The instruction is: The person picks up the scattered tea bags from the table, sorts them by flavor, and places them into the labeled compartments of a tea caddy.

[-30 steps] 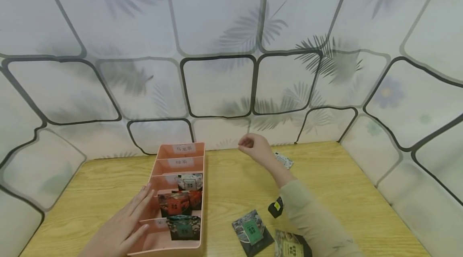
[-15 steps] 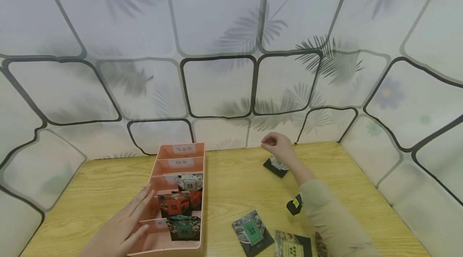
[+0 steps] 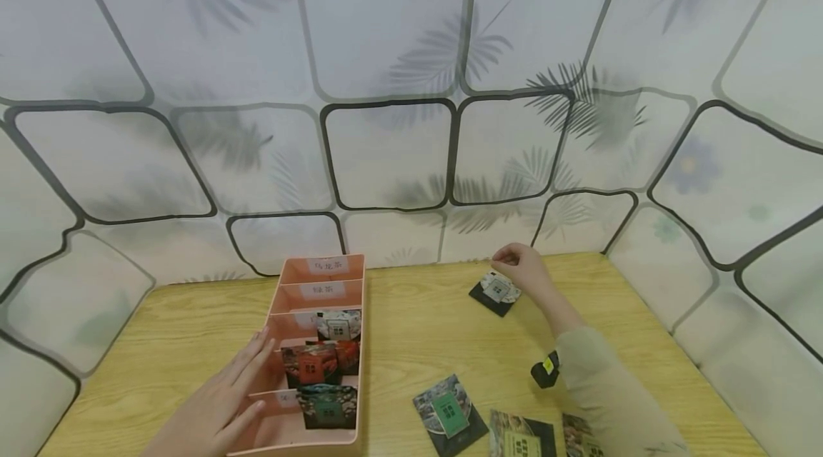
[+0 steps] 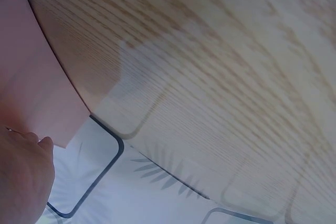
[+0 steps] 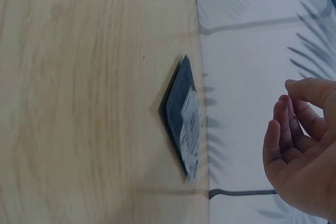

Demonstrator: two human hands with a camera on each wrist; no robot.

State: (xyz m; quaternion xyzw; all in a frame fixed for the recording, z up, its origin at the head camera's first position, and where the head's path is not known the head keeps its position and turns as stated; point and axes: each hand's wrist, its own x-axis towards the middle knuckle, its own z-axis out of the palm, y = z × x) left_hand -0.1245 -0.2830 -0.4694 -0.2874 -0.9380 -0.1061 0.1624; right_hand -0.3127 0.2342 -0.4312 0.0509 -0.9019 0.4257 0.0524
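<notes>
My left hand [image 3: 212, 396] rests along the left side of a pink divided box [image 3: 270, 432], its fingers straight. Inside the box stand packets in separate compartments: white-patterned [image 3: 338, 327], red [image 3: 311, 365] and dark with a green label [image 3: 328, 410]. At the back of the table lies a black sachet with a white-patterned front [image 3: 500, 290]. My right hand [image 3: 524, 268] hovers just beyond it, fingers loosely curled. The right wrist view shows the sachet [image 5: 184, 119] apart from the hand [image 5: 302, 140], which holds nothing.
Near the front lie a green-labelled packet [image 3: 450, 414], a yellow-labelled packet [image 3: 522, 435] and a brownish packet [image 3: 579, 435] partly behind the right sleeve. A small black piece with a yellow label [image 3: 545, 370] is close to that sleeve. Patterned cloth walls enclose the table [image 3: 411, 328].
My right hand has moved right along the back of the table, uncovering the white-patterned sachet. The small black yellow-labelled piece has shifted right alongside the sleeve. My left hand has stayed put.
</notes>
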